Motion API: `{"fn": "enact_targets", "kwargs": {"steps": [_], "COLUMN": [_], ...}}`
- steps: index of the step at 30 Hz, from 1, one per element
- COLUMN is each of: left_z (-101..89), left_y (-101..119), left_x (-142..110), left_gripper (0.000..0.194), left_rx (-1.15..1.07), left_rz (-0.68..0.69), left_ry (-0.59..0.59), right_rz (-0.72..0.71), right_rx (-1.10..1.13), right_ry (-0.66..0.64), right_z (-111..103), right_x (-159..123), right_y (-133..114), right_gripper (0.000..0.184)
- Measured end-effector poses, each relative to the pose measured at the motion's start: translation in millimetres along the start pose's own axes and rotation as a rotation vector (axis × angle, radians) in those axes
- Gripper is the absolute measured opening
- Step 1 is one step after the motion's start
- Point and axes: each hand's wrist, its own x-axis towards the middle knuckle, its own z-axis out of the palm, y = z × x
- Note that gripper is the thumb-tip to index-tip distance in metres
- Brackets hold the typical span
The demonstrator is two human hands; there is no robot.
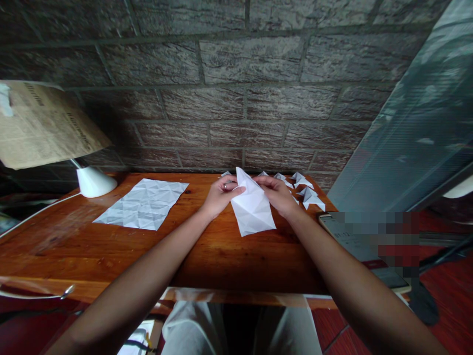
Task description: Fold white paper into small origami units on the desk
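A white sheet of paper point(254, 212), partly folded and marked with creases, is held up over the wooden desk. My left hand point(222, 193) pinches its upper left side, thumb on the front face; a ring shows on one finger. On the upper right edge, my right hand point(275, 192) grips the same paper, with some fingertips hidden behind it. The top of the paper rises to a folded point between my hands. Behind and right of my right hand lie several small folded paper pieces point(311, 198). To the left, a flat creased paper sheet point(148, 203) rests on the desk.
The wooden desk point(207, 251) stands against a brick-patterned wall point(221, 103). A lamp with a white base point(95, 181) and paper shade point(48, 123) is at the left. A partly blurred tablet-like device point(354, 241) sits at the right, beside a translucent panel point(399, 128).
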Motion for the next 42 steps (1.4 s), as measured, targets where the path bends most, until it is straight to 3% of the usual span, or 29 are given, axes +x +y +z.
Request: {"fn": "enact_targets", "kwargs": {"steps": [6, 12, 18, 20, 23, 30, 34, 39, 42], "left_z": [-1.6, -5.2, -8.5, -9.2, -9.4, -8.6, -10.8, -12.9, -12.1], "left_y": [3, -1, -2, -2, -5, -8, -10, -14, -14], "left_x": [0, 3, 8, 9, 9, 5, 7, 7, 6], "left_gripper": [0.046, 0.048, 0.060, 0.056, 0.042, 0.044, 0.043, 0.056, 0.046], "left_rx": [0.023, -0.032, -0.211, -0.239, -0.177, 0.008, 0.017, 0.016, 0.034], "left_rz": [0.020, -0.022, -0.173, -0.208, -0.162, 0.013, 0.012, 0.001, 0.009], "left_ry": [-0.066, -0.052, -0.108, -0.104, -0.061, -0.100, -0.081, -0.113, -0.141], "right_rz": [-0.035, -0.015, -0.001, -0.011, -0.034, -0.029, -0.024, -0.010, -0.002], "right_rx": [0.016, 0.040, 0.033, 0.037, 0.028, -0.004, -0.013, 0.026, 0.035], "right_ry": [0.000, 0.026, 0.009, 0.009, -0.008, -0.028, -0.052, -0.084, -0.075], "right_z": [-1, -3, -4, -4, -4, 0, 2, 2, 0], "right_x": [1, 1, -1, -1, -1, -3, -5, -4, -2], "right_y": [-1, -1, -2, -3, -3, -6, -7, -8, -7], "right_gripper": [0.032, 0.033, 0.042, 0.042, 0.041, 0.037, 0.035, 0.037, 0.038]}}
